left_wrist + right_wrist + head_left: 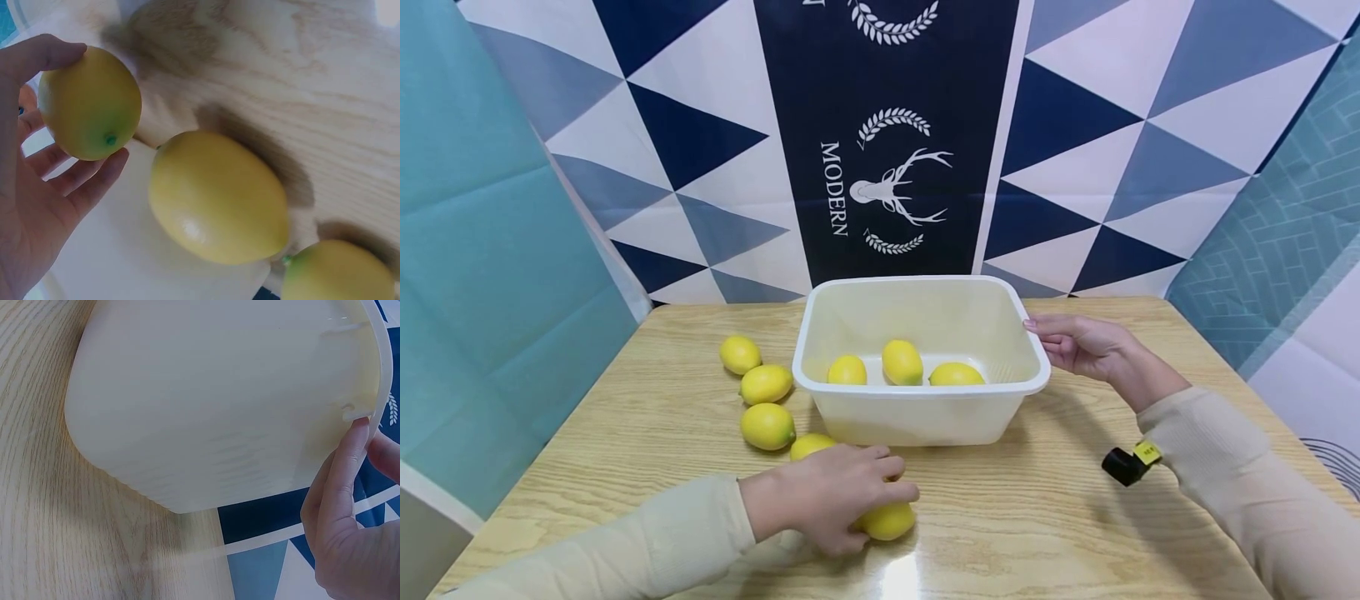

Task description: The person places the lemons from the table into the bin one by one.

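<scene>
Gripping one smooth yellow oval lemon (891,521) from above with the left hand (829,497), at half past six in the head view, with fingers bent around it. Steadying with the right hand (1078,343), at the three o'clock side of a rectangular cream-white plastic tub (917,418), with fingertips at the rim. Seeing inside that tub three yellow lemons (902,362), and outside it, from nine to eight o'clock, three more lemons (767,384), plus a partly hidden lemon (809,445) just beyond the left hand, on a pale wood-grain table (1037,533). Facing, at twelve o'clock, a blue-and-white triangle-patterned cloth (1075,150) with a black panel.

Holding, in the left wrist view, the same green-tipped lemon at ten o'clock between thumb and fingers, opened only to the fruit's width. Passing near two other lemons, just below centre and toward half past four.

Pinching, in the right wrist view, the tub's rim at four o'clock between thumb and fingers, nearly closed together, beside the pale outer wall.
</scene>
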A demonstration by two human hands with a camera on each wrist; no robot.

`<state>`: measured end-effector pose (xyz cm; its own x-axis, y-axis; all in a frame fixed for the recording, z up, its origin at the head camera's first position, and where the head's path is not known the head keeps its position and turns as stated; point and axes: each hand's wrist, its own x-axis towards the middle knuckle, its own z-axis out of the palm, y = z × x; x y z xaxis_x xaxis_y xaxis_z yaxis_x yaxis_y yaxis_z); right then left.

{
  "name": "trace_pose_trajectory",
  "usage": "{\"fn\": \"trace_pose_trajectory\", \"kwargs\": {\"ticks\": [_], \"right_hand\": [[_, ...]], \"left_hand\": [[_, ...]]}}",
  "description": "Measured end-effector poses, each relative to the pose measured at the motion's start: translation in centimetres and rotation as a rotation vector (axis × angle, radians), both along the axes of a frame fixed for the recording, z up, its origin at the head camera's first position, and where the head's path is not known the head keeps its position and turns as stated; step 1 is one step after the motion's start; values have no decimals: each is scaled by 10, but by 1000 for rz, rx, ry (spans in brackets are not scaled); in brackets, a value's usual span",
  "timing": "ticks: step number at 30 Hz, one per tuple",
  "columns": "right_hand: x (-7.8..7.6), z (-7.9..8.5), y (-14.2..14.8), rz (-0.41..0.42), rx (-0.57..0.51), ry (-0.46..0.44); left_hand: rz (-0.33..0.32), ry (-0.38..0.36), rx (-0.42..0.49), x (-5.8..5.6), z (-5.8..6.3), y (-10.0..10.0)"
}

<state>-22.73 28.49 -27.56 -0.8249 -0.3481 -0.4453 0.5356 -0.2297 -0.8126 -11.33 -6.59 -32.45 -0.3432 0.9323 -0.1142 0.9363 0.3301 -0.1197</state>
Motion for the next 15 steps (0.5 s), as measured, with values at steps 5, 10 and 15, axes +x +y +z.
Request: {"fn": "trace_pose_trajectory", "kwargs": {"ticks": [5, 10, 15], "right_hand": [[0, 0, 1, 14, -7, 3], [1, 1, 2, 29, -18, 2], [1, 1, 2, 35, -22, 0]], "left_hand": [[18, -26, -5, 1, 10, 0], [27, -8, 5, 3, 19, -1], [36, 9, 2, 5, 30, -1]]}}
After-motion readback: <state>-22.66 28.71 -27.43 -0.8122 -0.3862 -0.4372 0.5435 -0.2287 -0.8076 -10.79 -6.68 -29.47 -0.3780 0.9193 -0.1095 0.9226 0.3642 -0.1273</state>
